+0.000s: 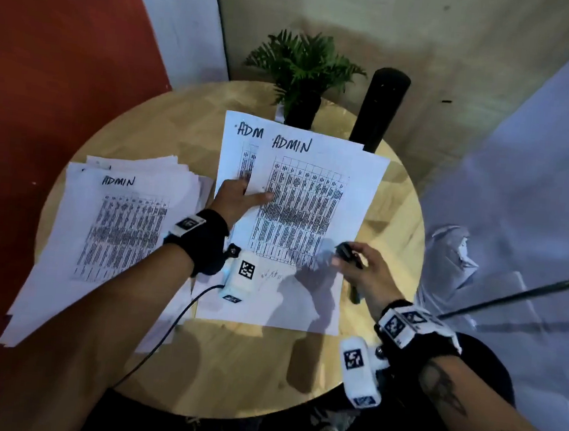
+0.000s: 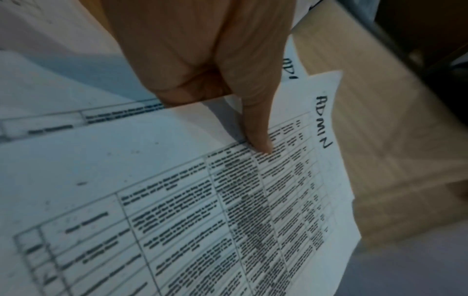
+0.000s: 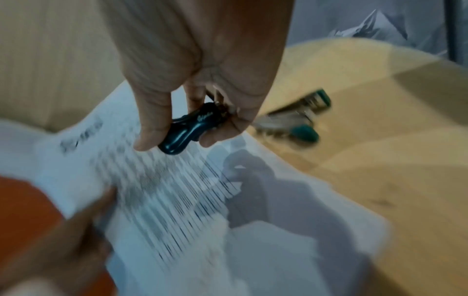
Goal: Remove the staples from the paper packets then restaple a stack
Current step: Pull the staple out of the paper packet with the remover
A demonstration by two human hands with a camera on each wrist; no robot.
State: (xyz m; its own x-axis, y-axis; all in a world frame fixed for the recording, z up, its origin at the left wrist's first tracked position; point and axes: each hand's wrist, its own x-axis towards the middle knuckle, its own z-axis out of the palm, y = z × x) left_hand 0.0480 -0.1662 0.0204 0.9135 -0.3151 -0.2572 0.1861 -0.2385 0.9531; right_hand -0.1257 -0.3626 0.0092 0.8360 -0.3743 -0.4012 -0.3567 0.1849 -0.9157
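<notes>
Your right hand (image 1: 357, 266) fingers grip the staple remover (image 3: 188, 128); the top packet (image 1: 311, 210), pinned by your left hand (image 1: 234, 197), lies just ahead, its stapled corner farthest away.

Black wrist straps (image 1: 205, 239) you wore on both wrists, white camera units (image 1: 359, 369) with square black-and-white markers, a black cable (image 1: 170, 322), dark forearm tattoos (image 1: 440, 383).

white papers (image 1: 315, 197), black staple remover (image 3: 188, 130), tan table (image 1: 245, 366)

Motion blur smears the stapler (image 3: 291, 120) and the printed sheet (image 3: 164, 190).
</notes>
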